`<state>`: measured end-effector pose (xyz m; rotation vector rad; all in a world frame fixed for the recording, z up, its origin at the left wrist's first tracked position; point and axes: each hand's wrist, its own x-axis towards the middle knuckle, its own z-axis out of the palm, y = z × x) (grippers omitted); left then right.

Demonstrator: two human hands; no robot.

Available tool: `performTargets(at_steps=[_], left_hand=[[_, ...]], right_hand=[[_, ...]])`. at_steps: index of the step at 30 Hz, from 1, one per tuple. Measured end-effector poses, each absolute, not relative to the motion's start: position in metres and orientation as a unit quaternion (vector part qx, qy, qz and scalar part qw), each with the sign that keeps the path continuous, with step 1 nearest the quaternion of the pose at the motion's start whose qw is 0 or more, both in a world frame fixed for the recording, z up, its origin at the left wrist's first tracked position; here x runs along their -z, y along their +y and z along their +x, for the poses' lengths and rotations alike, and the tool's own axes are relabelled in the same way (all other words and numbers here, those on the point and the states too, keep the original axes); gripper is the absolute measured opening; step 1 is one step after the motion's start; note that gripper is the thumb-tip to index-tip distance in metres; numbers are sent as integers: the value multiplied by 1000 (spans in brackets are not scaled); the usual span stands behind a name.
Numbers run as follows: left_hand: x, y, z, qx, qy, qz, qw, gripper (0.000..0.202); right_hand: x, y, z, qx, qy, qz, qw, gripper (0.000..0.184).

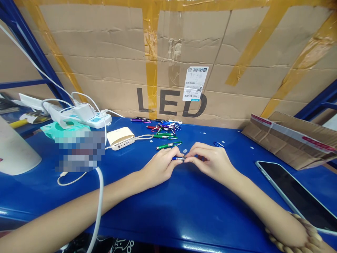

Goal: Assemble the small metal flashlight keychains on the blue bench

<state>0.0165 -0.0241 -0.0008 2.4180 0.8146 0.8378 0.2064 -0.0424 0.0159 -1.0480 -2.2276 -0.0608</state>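
- My left grip and right grip meet above the blue surface, pressed together on a slim blue pen light and pinching it from either end, which keeps so small a piece steady between them.
- My left forearm and right forearm angle inward from the lower corners, wrists low; a beaded bracelet circles the right wrist.
- Just ahead, more pen lights with carabiner clips lie heaped within easy reach; a lone blue carabiner sits near my right grip.
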Motion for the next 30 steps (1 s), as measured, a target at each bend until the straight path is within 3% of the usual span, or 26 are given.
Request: performTargets(at_steps=[7,13,26,30], left_hand=[[1,-25,17,-303,301,876,223,4],[3,-24,16,-298,294,886,198,5],[0,-25,19,-295,347,857,242,15],[-1,-24,20,-299,376,837,262,19]], right_hand=[[-14,-42,202,-88,-810,-473,336,20],[-14,-43,200,-104,-805,-481,332,22],[-18,-42,203,-34,-813,-503,291,26],[-26,-40,206,38,-781,-547,297,29]])
